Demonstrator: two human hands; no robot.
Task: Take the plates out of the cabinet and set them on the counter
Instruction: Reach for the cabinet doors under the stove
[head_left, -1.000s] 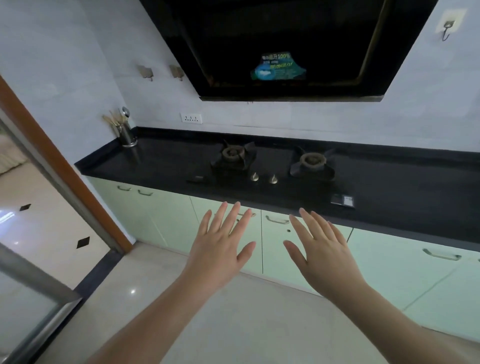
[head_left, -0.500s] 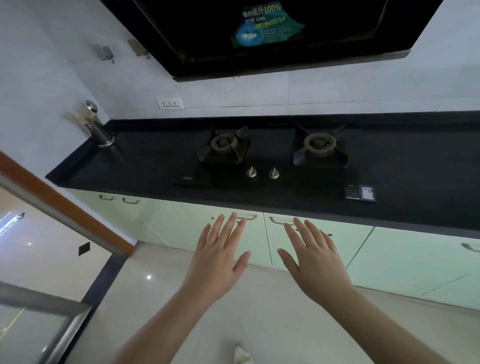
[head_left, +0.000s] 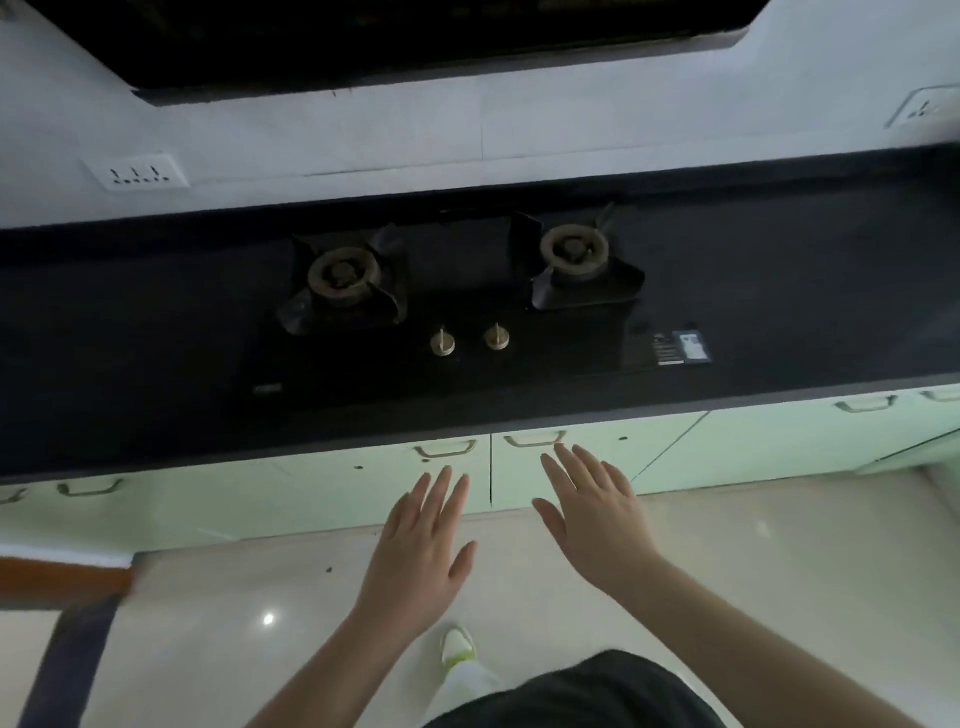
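Note:
Pale green cabinet doors (head_left: 332, 493) run below a black counter (head_left: 130, 338); all of them are closed, and no plates are in sight. My left hand (head_left: 423, 551) is stretched out flat with straight fingers, just below the handle (head_left: 445, 449) of the door left of the centre seam. My right hand (head_left: 592, 512) is also flat and empty, its fingertips just under the handle (head_left: 535, 440) of the door to the right. Neither hand touches anything.
A two-burner gas hob (head_left: 457, 296) with two knobs is set into the counter, under a black range hood (head_left: 363, 41). Wall sockets (head_left: 136, 172) sit on the backsplash. Glossy tiled floor (head_left: 779, 571) lies below, with my shoe (head_left: 458, 644) on it and a doorway edge (head_left: 62, 577) at left.
The view has moved closer to the counter and tilted down. Both hands stayed flat and empty and now reach nearer the two middle cabinet handles.

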